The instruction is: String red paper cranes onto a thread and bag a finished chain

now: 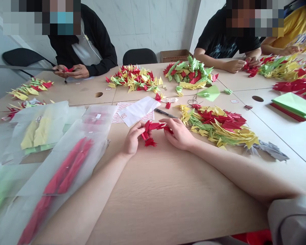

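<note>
Both hands are over the table in the middle of the view. My left hand (132, 139) has its thumb and fingers closed on a short bunch of red paper cranes (150, 141). My right hand (180, 135) is closed on the other end of the red cranes, its fingers bent over them. The red folded paper spans the gap between the two hands. Beyond them lie a dark pen (165, 113) and a white paper slip (139, 110). Right of my right hand is a pile of strung yellow, green and red cranes (219, 124).
Clear plastic bags (94, 119) with red, yellow and green folded paper cover the left side. More crane piles (135, 78) lie farther back. Green paper squares (294, 104) are stacked at the right. Co-workers sit across the table (168, 200), handling red paper.
</note>
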A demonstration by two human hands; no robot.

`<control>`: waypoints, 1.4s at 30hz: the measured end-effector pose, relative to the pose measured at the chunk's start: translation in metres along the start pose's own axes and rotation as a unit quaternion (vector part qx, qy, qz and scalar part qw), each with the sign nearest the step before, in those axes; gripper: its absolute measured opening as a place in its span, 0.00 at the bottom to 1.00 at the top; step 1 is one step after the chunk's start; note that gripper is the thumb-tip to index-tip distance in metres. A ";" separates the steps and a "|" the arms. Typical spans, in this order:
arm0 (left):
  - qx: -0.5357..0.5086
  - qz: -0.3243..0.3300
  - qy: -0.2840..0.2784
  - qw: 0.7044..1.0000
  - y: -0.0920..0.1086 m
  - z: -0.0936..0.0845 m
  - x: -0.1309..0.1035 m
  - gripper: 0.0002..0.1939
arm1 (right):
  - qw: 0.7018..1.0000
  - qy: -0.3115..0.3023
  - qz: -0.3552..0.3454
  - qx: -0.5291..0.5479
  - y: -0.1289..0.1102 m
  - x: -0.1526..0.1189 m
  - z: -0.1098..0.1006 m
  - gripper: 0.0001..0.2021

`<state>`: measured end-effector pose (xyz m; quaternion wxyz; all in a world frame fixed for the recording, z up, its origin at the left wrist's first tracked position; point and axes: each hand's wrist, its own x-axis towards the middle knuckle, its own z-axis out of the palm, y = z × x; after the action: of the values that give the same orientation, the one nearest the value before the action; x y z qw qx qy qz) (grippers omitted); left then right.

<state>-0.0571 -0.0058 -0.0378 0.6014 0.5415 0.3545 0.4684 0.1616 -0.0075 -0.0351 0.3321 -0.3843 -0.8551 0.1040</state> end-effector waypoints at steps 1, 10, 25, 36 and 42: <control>-0.019 0.004 0.020 1.000 0.000 -0.001 0.001 0.06 | 1.000 0.007 0.015 -0.016 0.002 0.000 0.000 0.19; -0.050 -0.008 0.050 0.997 0.001 0.000 0.003 0.06 | 0.988 0.050 0.139 -0.044 0.002 0.004 -0.001 0.10; -0.249 -0.097 0.177 0.947 0.015 -0.014 0.008 0.01 | 0.915 -0.098 0.230 0.318 0.010 0.021 -0.048 0.16; -0.352 -0.098 0.187 0.912 0.018 -0.022 0.013 0.08 | 0.884 -0.340 0.235 0.218 0.020 0.029 -0.087 0.07; -0.325 -0.097 0.162 0.927 0.017 -0.017 0.010 0.09 | 0.929 -0.319 0.188 0.023 0.022 0.030 -0.098 0.11</control>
<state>-0.0733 0.0092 -0.0230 0.7212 0.1963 0.3264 0.5786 0.2230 0.0220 0.0443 0.0250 -0.4769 -0.8254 0.3012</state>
